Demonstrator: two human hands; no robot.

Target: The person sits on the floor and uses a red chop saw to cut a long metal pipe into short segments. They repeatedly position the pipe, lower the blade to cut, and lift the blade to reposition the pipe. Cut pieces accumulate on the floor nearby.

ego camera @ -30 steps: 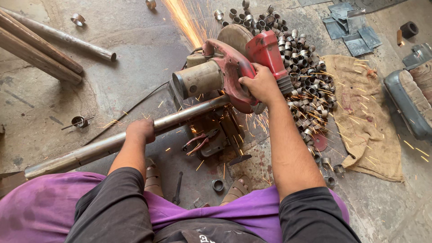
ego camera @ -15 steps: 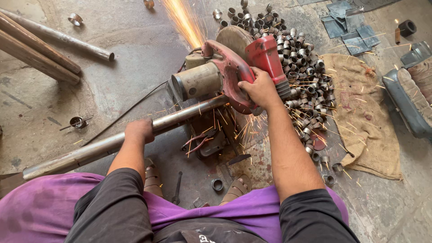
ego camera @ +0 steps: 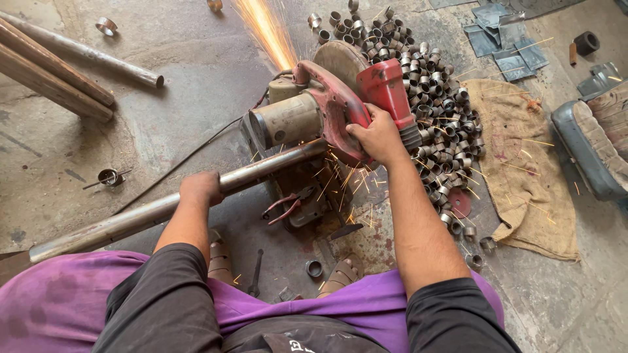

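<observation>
Pipe [ego camera: 196, 196] under saw [ego camera: 320, 111]; rings [ego camera: 438, 98] right of it.

pipe [ego camera: 131, 219] end cut off at left edge, cutting disc [ego camera: 340, 62] mostly hidden by guard

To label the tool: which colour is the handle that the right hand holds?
Red. The handle in the right hand shows best in the head view.

A heap of short cut metal rings [ego camera: 432, 98] lies beside a tan burlap sack [ego camera: 523, 170] on the concrete floor [ego camera: 183, 72]; spare pipes [ego camera: 59, 65] upper left, grey metal sheets [ego camera: 507, 42] upper right, red-handled pliers [ego camera: 284, 206] near the middle
</observation>
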